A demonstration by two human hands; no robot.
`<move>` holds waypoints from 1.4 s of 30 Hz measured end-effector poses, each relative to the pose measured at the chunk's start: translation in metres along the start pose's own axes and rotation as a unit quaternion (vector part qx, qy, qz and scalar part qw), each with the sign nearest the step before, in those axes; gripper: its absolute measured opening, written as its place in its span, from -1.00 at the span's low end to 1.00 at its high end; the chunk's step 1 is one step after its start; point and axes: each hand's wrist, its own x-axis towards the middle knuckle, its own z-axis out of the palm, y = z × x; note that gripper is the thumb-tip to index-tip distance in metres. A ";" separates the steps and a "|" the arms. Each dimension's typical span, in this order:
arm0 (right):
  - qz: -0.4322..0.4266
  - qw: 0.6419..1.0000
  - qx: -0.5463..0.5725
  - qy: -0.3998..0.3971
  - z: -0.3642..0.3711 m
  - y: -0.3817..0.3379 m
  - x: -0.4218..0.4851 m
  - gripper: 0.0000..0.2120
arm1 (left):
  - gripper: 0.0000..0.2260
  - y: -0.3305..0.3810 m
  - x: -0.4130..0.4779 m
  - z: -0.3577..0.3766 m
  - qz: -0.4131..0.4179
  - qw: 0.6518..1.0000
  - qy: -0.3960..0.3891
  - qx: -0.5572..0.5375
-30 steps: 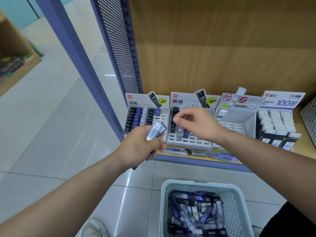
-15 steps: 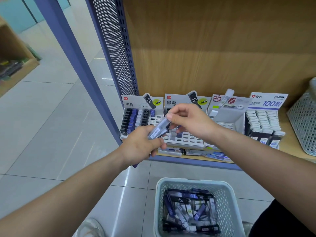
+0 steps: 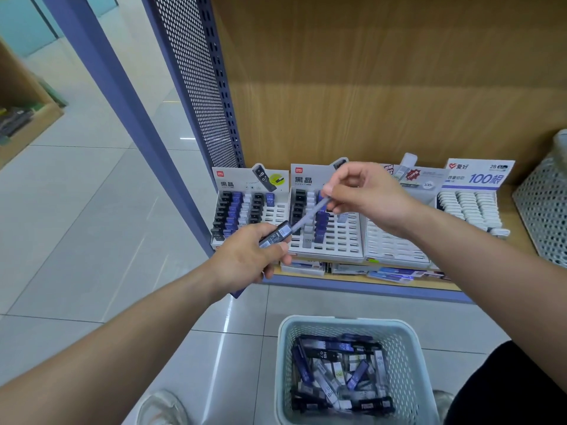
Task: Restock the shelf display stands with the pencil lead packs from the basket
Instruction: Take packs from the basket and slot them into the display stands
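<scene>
One grey lead pack [image 3: 309,213] is pinched by the right hand [image 3: 365,197] over the middle stand [image 3: 343,240], likely for slotting. The left hand [image 3: 248,256] grips a spare black pack [image 3: 274,237]; more fill the basket [image 3: 352,321] below.

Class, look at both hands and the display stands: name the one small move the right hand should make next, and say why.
Probably the right hand should carry the grey pack it pinches, away from the dark pack in the left hand, into the second stand, which shows empty slots.
</scene>
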 end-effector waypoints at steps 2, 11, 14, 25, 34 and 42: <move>-0.003 1.000 -0.026 -0.003 -0.006 0.001 -0.001 -0.90 | -0.93 0.000 0.001 0.001 -0.007 1.000 0.003 -0.002; 0.003 0.991 -0.100 0.089 -0.034 0.007 -0.009 -0.72 | -0.93 0.003 0.004 0.008 -0.015 1.000 0.006 -0.003; 0.000 0.982 -0.123 0.144 -0.046 0.014 -0.008 -0.77 | -0.93 0.003 0.006 0.009 -0.020 1.000 0.006 -0.004; 0.009 0.937 -0.317 0.144 -0.079 0.065 0.011 -0.83 | -0.93 -0.002 0.012 0.010 -0.022 1.000 0.003 0.019; 0.033 0.918 -0.383 0.100 -0.058 0.097 0.034 -0.85 | -0.93 -0.005 0.013 0.004 -0.015 1.000 0.007 0.005; 0.038 0.903 -0.415 0.102 -0.057 0.103 0.038 -0.86 | -0.93 -0.007 0.007 -0.007 -0.015 1.000 0.013 -0.010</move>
